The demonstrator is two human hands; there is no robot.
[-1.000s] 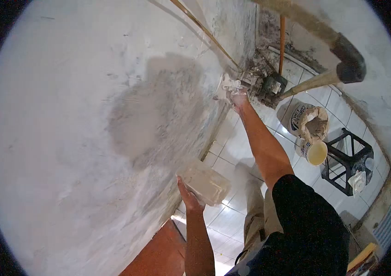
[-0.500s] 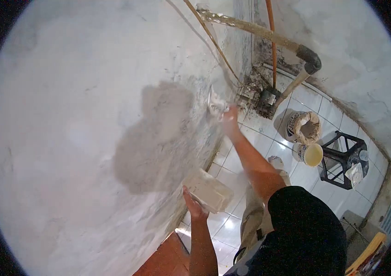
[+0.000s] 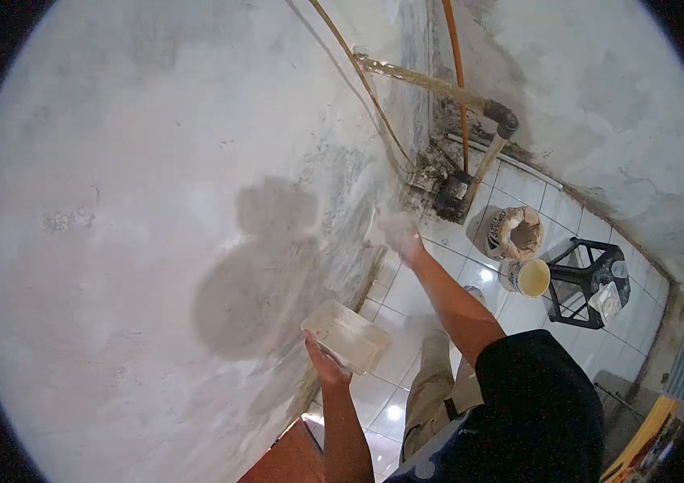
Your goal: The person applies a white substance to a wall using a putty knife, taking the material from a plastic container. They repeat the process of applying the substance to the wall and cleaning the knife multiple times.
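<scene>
The rectangular tub (image 3: 347, 336) lies on the near side of the right hand (image 3: 408, 245), below and slightly left of it in view, with a gap between the two. Its long axis slants from upper left, beside the wall (image 3: 124, 266), to lower right, out over the tiled floor (image 3: 405, 288). The left hand (image 3: 329, 369) is the nearer one, grasping the tub along its lower-left side, close to its wall end, fingers around the edge and opening toward the view.

The right hand reaches farther along the wall toward the corner, and grasps a pale tool (image 3: 375, 230) on its wall-facing side. Blur hides the tool's shape and the exact finger positions; whether it touches the wall cannot be told.
</scene>
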